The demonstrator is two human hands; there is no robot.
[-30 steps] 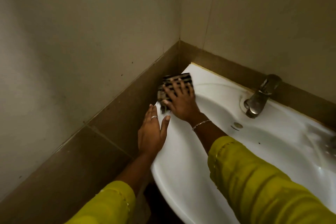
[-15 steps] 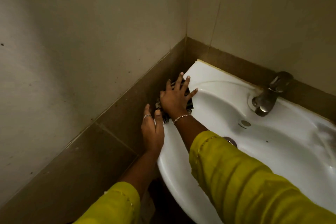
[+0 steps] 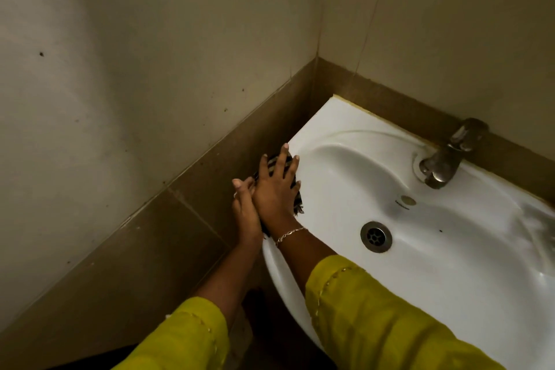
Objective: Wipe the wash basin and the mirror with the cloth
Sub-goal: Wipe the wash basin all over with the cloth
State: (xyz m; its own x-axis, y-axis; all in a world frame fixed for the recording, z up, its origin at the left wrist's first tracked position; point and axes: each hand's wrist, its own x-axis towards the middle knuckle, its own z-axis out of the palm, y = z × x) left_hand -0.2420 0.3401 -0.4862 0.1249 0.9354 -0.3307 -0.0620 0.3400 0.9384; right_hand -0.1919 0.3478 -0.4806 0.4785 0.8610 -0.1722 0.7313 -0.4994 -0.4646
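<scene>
Dark striped cloth [image 3: 295, 189] lying on the left rim of the white wash basin [image 3: 339, 264], where the rim meets the brown tile band [image 3: 210, 177]. Long axis running along the rim, from the near fringe by the wrist toward the far corner of the walls. Mostly covered; only a strip past the fingertips and a frayed edge on the bowl side visible, so full shape hard to judge. Pinned flat under the right hand [image 3: 274, 189], fingers spread and palm pressed down, a thin bracelet [image 3: 289, 234] at the wrist. Left hand [image 3: 245, 210] close alongside, touching the right hand's outer edge, fingers together; whether gripping the rim or the cloth, impossible to tell. Yellow sleeves [image 3: 375, 318] cut off by the lower frame. Further out, round drain [image 3: 376, 237] in the bowl and metal tap [image 3: 444, 159] at the back. Basin's right end cut off.
</scene>
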